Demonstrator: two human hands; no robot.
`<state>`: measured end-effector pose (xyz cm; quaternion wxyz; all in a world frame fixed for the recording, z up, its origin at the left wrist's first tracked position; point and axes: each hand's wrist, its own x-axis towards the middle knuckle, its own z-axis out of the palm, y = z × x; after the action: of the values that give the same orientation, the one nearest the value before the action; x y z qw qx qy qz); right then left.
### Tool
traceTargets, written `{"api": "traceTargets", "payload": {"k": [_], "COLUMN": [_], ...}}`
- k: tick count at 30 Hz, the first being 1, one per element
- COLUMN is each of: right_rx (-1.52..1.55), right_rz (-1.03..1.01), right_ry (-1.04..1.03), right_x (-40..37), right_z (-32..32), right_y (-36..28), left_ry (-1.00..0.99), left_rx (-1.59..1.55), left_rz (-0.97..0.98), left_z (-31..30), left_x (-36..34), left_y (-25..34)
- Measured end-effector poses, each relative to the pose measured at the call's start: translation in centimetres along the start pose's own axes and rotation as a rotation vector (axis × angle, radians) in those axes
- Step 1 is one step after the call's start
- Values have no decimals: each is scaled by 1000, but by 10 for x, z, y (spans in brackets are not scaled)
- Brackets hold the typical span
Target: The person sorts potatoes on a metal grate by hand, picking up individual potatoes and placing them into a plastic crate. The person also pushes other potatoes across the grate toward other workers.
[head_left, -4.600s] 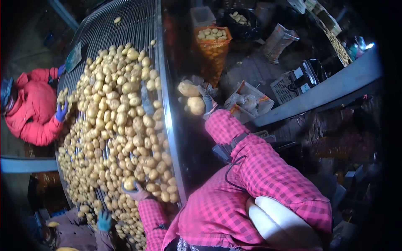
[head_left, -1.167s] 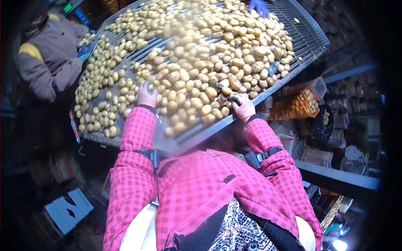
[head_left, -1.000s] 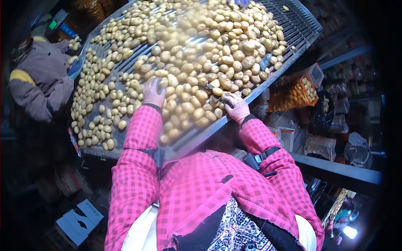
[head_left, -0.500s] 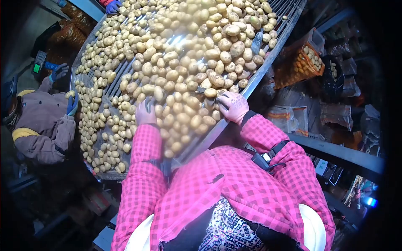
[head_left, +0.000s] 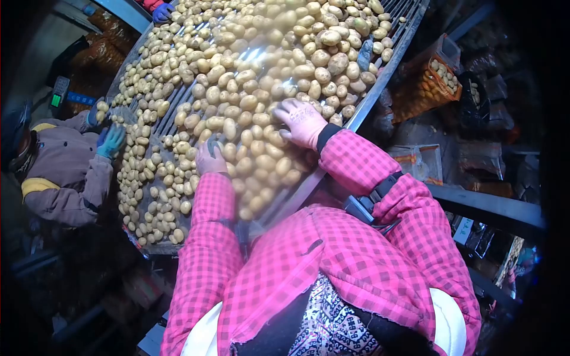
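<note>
Many potatoes [head_left: 237,95] lie spread over a slatted metal table [head_left: 178,110] in front of me. My left hand [head_left: 211,158], in a pink and grey glove, rests at the near part of the pile; its fingers touch potatoes, and whether it grips one is hidden. My right hand [head_left: 301,123], gloved in pink, reaches over the pile near the right rail, palm down with its fingers spread on the potatoes. A dark bluish lump [head_left: 365,54] lies among the potatoes at the upper right.
A person [head_left: 65,160] with teal gloves works at the left edge. Another person's blue-gloved hand [head_left: 162,12] is at the top left. An orange mesh bag of potatoes [head_left: 424,89] stands at the right, beyond the metal rail [head_left: 380,89]. A steel beam [head_left: 487,204] runs lower right.
My right hand has moved left and slightly up, from beside the rail onto the pile. My left hand has shifted slightly. The person at the left has brought both hands to the table edge.
</note>
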<state>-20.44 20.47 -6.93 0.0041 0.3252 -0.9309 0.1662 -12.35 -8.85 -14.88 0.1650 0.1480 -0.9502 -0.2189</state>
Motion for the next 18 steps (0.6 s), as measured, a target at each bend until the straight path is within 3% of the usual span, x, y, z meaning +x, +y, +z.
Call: {"api": "traceTargets", "payload": {"k": [4, 7, 8, 11, 12, 15, 18], "right_rx": [-14, 76, 134, 130, 136, 187, 253], "right_rz": [-124, -105, -107, -95, -107, -100, -104], "right_ry": [-5, -4, -1, 23, 51, 23, 8], "right_x": [-8, -12, -14, -17, -18, -22, -25], "right_z": [13, 12, 15, 18, 18, 15, 25], "right_y": [-1, -1, 2, 1, 0, -2, 7], "left_ry": [117, 25, -112, -359, -376, -422, -441], "left_rx": [-194, -401, -437, -500, -335, -381, -1032], "left_rz": [-227, -273, -426, -207, -63, -29, -400], "left_z": [46, 13, -7, -24, -24, -29, -32], "left_x": [3, 4, 7, 6, 6, 7, 16], "left_y": [-80, -61, -43, -14, -14, -11, -6]}}
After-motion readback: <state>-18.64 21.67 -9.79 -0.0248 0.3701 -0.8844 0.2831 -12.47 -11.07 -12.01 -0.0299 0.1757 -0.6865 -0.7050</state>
